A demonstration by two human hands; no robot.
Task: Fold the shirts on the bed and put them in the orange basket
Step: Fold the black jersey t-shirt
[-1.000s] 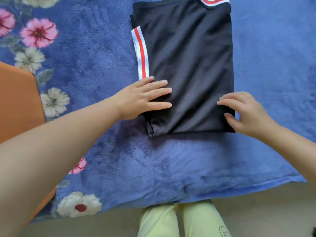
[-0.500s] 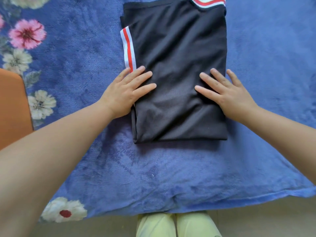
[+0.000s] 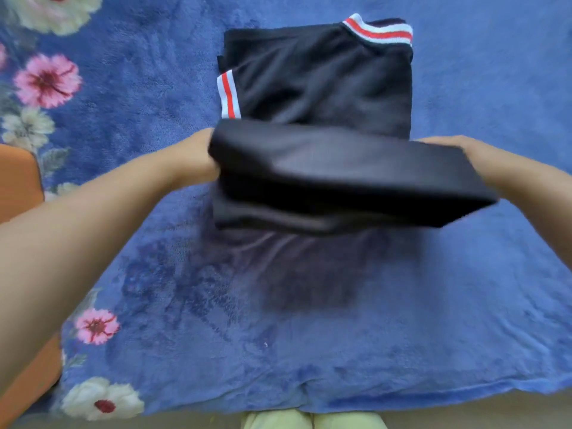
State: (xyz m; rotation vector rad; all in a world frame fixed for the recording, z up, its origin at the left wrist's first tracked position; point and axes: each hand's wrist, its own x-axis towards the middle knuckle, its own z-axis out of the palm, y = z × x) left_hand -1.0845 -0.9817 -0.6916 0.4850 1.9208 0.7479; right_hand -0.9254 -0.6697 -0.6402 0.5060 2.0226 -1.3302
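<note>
Item one, the bed [image 3: 464, 289]: we see blue plush bedding with pink and white flowers filling nearly the whole frame.

Item two, the black shirt [image 3: 325, 88]: at upper centre, with a red-and-white collar band at its top right and a matching sleeve stripe on its left edge. Half a second ago it lay flat as a long rectangle under our two palms. Now its near hem is lifted off the blanket and carried toward the collar, blurred with motion, leaving a shadow on the bed below. We judge this the crosswise fold that halves the length, likely the last one before the shirt goes to the basket.

Item three, the orange basket [image 3: 18, 187]: a sliver at the left edge, mid-height, and another at lower left, well apart from the shirt.

Item four, the left hand [image 3: 198, 156]: at centre left, forearm reaching in from lower left, fingers tucked round the raised hem's left corner.

Item five, the right hand [image 3: 458, 147]: at centre right, gripping the hem's right corner, fingers mostly hidden behind the cloth.
</note>
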